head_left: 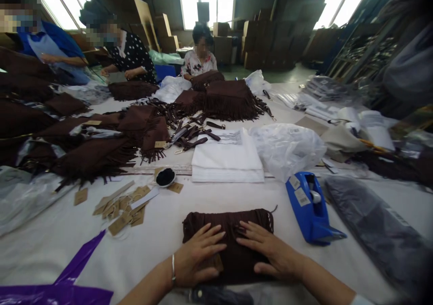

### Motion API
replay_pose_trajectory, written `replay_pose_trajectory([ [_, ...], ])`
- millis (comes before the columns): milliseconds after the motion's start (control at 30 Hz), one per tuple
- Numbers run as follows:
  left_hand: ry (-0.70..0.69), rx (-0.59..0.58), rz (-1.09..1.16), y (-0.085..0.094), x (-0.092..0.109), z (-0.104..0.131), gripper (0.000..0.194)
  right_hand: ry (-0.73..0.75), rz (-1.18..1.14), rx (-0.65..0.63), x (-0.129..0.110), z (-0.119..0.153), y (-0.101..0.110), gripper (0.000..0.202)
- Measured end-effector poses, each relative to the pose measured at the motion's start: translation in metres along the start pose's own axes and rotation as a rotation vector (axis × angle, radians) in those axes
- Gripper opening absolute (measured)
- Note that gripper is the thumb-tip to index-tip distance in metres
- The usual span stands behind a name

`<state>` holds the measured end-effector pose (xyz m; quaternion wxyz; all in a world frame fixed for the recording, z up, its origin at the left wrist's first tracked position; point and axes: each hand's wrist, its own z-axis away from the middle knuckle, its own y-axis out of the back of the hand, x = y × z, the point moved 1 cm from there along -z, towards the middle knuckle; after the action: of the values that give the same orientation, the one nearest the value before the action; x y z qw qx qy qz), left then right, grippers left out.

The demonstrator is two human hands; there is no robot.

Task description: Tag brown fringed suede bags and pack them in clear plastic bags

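Note:
A dark brown fringed bag [237, 257] lies flat on the white-covered table in front of me. My left hand [198, 255] rests on its left part with the fingers spread, and a silver bracelet circles that wrist. On the bag's right part lies my right hand [270, 251], fingers apart and palm down. A tan tag shows partly beside my left hand. Below the bag, at the frame's bottom edge, is a dark item in clear plastic [219, 296].
A blue tape dispenser [309, 210] stands at right, beside dark plastic-wrapped goods [375, 233]. White folded sheets [226, 160], tan tags [125, 208] and a small bowl [165, 177] lie beyond the bag. Brown bags [230, 97] and straps fill the back; several people work there.

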<state>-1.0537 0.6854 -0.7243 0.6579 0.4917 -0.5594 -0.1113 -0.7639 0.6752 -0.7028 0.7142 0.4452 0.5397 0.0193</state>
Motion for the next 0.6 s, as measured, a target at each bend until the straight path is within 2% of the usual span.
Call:
replay_pose_trajectory([
  [67,-0.018,0.028,-0.001,-0.008,0.004,0.009,0.047,0.0,-0.177,0.068,-0.006,0.013,-0.006,0.041],
  [133,-0.024,0.046,0.034,-0.01,0.009,0.013,0.042,0.02,-0.384,0.251,-0.011,0.016,0.0,0.044],
  [200,-0.015,0.048,0.068,-0.008,0.018,0.012,0.038,-0.01,-0.474,0.477,-0.011,0.005,0.014,0.052],
  [267,-0.003,0.043,0.084,-0.003,0.029,0.009,0.036,-0.102,-0.406,0.589,-0.008,-0.019,0.025,0.047],
  [333,-0.002,0.039,0.075,0.002,0.04,0.006,0.032,-0.156,-0.264,0.509,-0.006,-0.045,0.026,0.043],
  [433,-0.004,0.111,0.027,0.008,0.044,0.005,0.026,-0.069,-0.03,0.258,-0.017,-0.064,0.003,0.045],
  [500,0.039,0.237,-0.032,0.01,0.036,0.008,0.028,0.019,0.042,0.14,-0.028,-0.054,-0.021,0.044],
  [533,0.075,0.306,-0.066,0.01,0.03,0.01,0.029,0.047,0.028,0.123,-0.032,-0.042,-0.031,0.043],
  [567,0.115,0.362,-0.1,0.009,0.024,0.011,0.031,0.048,-0.023,0.158,-0.033,-0.027,-0.04,0.039],
  [600,0.149,0.402,-0.131,0.008,0.018,0.011,0.032,0.013,-0.106,0.254,-0.032,-0.011,-0.045,0.036],
])
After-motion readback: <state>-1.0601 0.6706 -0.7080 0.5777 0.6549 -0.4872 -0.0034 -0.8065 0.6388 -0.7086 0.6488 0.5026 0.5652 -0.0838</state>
